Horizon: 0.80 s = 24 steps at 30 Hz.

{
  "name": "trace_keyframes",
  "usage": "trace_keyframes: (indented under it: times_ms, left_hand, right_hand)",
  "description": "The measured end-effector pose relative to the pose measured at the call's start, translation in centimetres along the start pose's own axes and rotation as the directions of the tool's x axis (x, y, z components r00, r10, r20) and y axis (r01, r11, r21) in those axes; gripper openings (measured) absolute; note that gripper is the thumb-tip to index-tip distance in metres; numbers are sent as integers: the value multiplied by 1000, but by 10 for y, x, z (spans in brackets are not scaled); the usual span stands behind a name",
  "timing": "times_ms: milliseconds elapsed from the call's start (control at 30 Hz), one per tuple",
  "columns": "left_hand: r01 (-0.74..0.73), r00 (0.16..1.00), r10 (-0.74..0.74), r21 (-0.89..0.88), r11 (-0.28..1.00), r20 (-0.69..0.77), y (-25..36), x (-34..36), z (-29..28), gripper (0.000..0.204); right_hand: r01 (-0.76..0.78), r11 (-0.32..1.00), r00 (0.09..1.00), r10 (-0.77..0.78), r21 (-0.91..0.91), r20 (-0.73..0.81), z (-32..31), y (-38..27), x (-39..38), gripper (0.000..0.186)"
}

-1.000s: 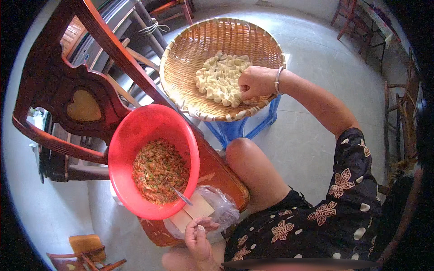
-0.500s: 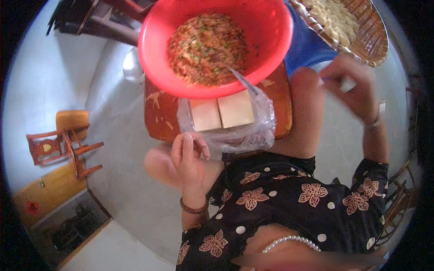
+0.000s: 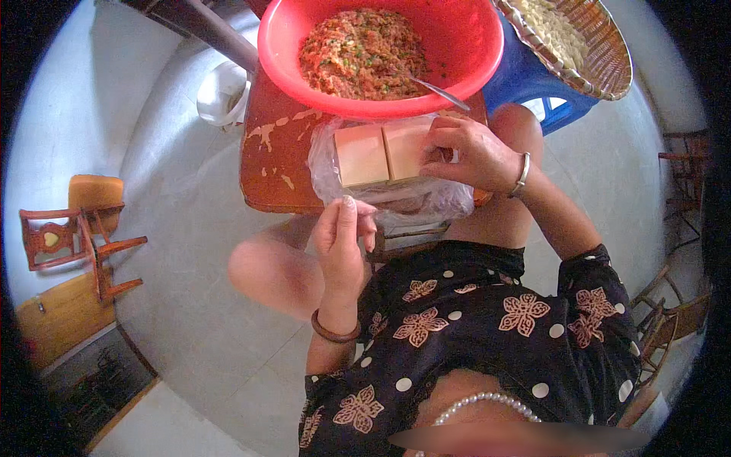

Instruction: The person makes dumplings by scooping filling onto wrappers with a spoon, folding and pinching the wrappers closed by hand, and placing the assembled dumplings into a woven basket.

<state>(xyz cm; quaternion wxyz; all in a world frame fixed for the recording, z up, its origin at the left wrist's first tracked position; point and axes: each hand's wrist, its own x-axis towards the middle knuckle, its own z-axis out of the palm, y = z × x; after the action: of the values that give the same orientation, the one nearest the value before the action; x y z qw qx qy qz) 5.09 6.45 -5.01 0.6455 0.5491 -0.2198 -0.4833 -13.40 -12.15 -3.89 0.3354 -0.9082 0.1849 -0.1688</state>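
Inward swung the right hand [image 3: 474, 156] to a square, cream dough-sheet stack [image 3: 403, 148], fingers half-curled, hold unclear; left hand [image 3: 341, 242] loosely open, seemingly empty. Apparently wrapper-picking, which called for separating one.

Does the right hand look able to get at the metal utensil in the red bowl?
Probably yes: the metal utensil extends over the near rim of the red bowl, close to the right hand, with nothing visible between them.

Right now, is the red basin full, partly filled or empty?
Partly filled: chopped mixture sits in the red basin, its right wall mostly bare.
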Motion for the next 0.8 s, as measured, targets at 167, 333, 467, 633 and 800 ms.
trace_keyframes:
  times_ms: [167,333,467,633,800]
  left_hand:
    - [-21,997,18,42,999,80,-2,2,2,29]
    - [-72,992,51,190,979,115,-1,5,4,21]
    - [-480,873,437,545,687,218,-11,17,12,17]
    - [-584,801,477,646,491,362,-9,28,24,22]
    - [-625,737,543,711,322,402,-11,34,28,23]
  right_hand:
    - [-79,996,997,79,-52,13,0,-6,2,19]
    - [-95,989,994,101,-117,47,-2,-5,5,19]
    - [-36,996,994,44,-88,98,-10,-6,6,18]
    - [-36,999,989,31,33,146,-20,-1,2,21]
    - [-95,987,985,74,128,157,-18,13,-3,21]
